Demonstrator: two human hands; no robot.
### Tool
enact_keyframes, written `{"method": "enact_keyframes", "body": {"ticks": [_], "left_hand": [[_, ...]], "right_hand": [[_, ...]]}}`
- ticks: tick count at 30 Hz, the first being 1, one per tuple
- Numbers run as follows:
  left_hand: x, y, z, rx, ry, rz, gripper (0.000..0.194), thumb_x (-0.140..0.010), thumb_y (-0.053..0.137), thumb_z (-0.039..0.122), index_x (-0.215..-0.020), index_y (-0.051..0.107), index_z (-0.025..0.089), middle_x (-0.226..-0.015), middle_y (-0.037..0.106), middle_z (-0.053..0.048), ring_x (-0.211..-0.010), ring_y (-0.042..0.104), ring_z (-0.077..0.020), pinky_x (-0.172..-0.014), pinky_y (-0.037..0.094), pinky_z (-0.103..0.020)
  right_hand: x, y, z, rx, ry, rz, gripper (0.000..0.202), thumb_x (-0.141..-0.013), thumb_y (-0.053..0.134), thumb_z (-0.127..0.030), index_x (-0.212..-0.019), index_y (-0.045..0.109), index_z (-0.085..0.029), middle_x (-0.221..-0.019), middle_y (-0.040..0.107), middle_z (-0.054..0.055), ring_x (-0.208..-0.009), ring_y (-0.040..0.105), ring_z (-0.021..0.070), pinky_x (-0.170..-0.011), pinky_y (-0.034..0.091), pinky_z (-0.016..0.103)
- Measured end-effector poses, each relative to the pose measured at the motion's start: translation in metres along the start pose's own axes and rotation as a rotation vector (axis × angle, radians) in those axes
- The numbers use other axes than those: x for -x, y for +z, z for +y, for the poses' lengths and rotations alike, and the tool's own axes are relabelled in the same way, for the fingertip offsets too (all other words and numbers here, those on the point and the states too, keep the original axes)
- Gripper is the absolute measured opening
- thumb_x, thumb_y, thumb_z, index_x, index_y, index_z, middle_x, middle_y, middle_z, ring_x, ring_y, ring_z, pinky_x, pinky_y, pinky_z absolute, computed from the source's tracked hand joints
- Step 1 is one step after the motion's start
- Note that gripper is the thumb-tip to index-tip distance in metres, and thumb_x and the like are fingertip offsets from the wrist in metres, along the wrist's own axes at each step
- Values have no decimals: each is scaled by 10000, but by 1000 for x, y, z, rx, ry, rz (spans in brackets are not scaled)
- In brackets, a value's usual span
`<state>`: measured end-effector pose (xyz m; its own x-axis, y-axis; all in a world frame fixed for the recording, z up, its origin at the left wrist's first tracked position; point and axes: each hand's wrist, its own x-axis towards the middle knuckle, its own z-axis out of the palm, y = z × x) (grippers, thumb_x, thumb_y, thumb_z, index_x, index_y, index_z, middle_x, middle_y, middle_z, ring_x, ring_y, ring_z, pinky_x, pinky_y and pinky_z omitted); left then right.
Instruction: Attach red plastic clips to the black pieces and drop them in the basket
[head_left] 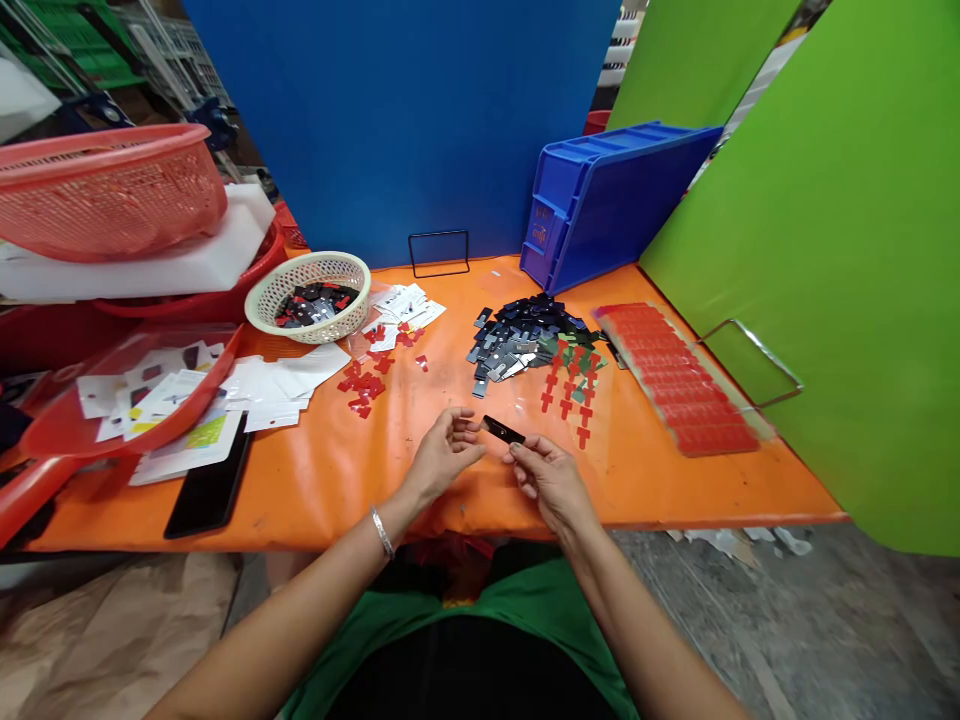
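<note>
My right hand (pixel 546 474) pinches one end of a small flat black piece (pixel 502 429), held tilted above the front of the orange table. Close to the piece's other end is my left hand (pixel 447 452), its fingers loosely curved and the thumb apart, with nothing visible in it. Beyond my hands lies a heap of similar dark flat pieces (pixel 517 340). T-shaped red stickers (pixel 568 390) stand in rows on a clear sheet to the right of the heap. Loose red pieces (pixel 363 385) are scattered on the left.
A cream basket (pixel 352 318) holds dark and red pieces. White papers (pixel 281 385), a red scoop (pixel 169 425) and a black tablet-like slab (pixel 210 490) are at left. A sheet of red strips (pixel 675 375) lies right; a blue crate (pixel 630 200) stands behind. Blue and green panels border the table.
</note>
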<state>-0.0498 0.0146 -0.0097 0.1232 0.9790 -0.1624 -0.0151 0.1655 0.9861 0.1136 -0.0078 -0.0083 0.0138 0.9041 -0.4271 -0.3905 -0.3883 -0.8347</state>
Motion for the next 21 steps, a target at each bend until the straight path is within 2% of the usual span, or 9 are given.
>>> {"method": "enact_keyframes", "body": {"ticks": [2,4,8,12,16,21], "left_hand": [[5,7,0,253,-153,-33,359,-665,732,224,-979,574,151,-942,628,-70,-840,621,-151,-809,497,-307],[10,14,1,419,-229,-42,281,-672,738,293,-861,606,131,-841,645,-52,-747,628,-131,-779,498,-286],[16,25,3,536,-261,28,266,-652,756,324,-726,593,129,-659,607,-5,-599,583,-86,-665,483,-220],[16,25,4,577,-299,103,271,-668,743,311,-780,561,144,-722,623,-18,-618,598,-94,-638,486,-222],[19,6,8,584,-324,206,211,-769,652,306,-839,506,171,-715,614,-26,-652,635,-128,-705,511,-285],[34,-47,16,613,-172,224,280,-756,666,379,-815,486,174,-771,572,-17,-716,614,-115,-785,502,-303]], "right_hand": [[2,5,3,-60,28,-14,348,-555,804,-339,-693,534,-169,-650,662,10,-403,432,33,-319,266,118],[6,11,5,-112,61,-37,351,-549,811,-329,-686,531,-170,-647,658,6,-414,442,35,-325,271,116],[11,20,10,-132,76,-36,358,-547,813,-343,-670,524,-171,-627,648,0,-414,432,34,-330,271,118],[15,19,15,26,58,-78,342,-577,791,-395,-711,587,-155,-638,643,10,-420,428,40,-333,282,131],[19,12,21,211,24,-89,395,-595,777,-449,-815,628,-158,-643,630,12,-444,449,65,-339,304,148],[19,10,25,366,-21,-140,418,-591,762,-517,-765,639,-158,-615,615,30,-449,443,89,-349,324,185]]}}
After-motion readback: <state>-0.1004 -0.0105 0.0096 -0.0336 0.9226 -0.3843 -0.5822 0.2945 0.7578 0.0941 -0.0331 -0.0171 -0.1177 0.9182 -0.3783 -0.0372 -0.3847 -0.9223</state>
